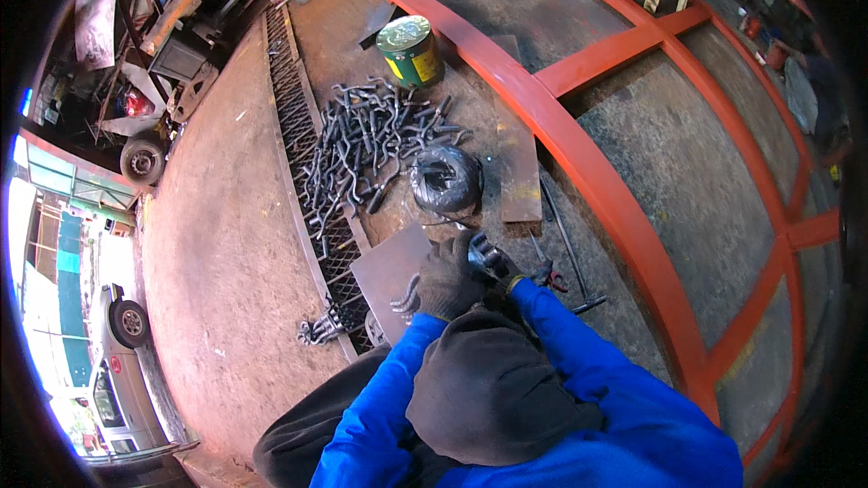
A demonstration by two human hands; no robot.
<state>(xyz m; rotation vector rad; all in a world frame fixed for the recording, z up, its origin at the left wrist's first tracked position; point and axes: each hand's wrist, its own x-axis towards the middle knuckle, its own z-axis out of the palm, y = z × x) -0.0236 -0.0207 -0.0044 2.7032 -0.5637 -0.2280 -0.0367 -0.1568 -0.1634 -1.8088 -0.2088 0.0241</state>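
Rod (407, 297) beside the left hand (448, 276) looks short, wavy and silvery-grey.

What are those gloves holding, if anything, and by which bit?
It can't be told: the gloved left hand and right hand are close together, hiding whatever might be between them.

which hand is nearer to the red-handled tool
Right. The right hand is just left of the red-handled tool; the left hand is farther left, beyond the right hand.
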